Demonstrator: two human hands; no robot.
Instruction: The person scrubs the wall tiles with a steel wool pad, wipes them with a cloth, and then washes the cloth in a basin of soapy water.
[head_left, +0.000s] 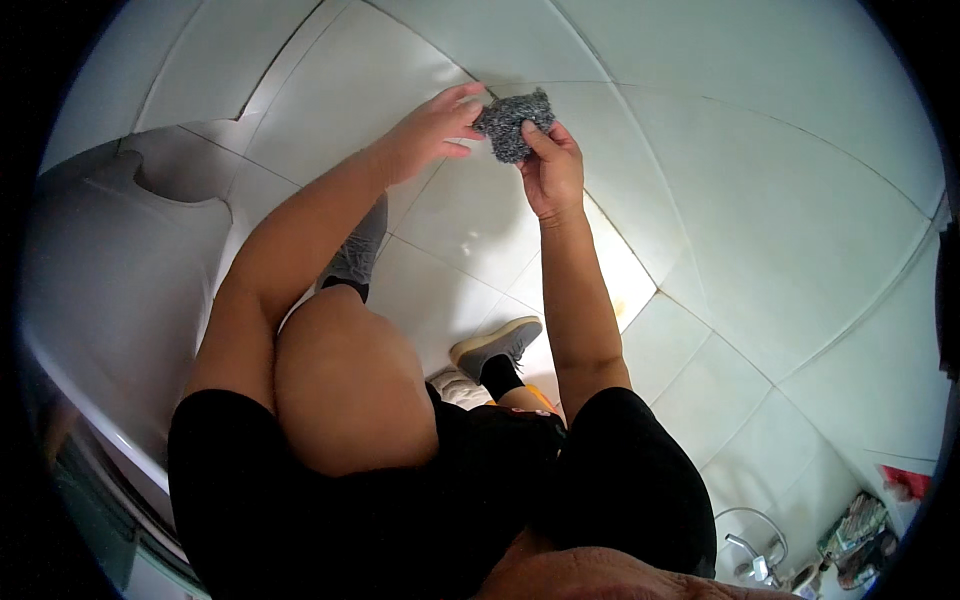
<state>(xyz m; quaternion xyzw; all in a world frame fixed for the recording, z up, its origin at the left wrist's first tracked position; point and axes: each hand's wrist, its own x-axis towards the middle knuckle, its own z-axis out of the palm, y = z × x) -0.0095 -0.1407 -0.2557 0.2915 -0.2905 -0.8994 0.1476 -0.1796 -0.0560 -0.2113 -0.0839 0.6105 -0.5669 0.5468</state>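
Observation:
A dark grey, fuzzy scouring pad (512, 112) is held up in front of the white tiles at the far middle. My right hand (553, 175) grips its lower right side, thumb across the front and fingers behind. To the left of the pad is my left hand (430, 130), its fingers spread apart. Those fingertips come right up to the pad's left edge; whether they touch it, I cannot tell.
White tiled walls (780, 190) rise ahead and to the right. A white basin-like fixture (120, 270) with a curved rim stands left. My grey shoes (497, 342) are on the tiled floor. A metal tap (755, 560) sits at lower right, beside several small items.

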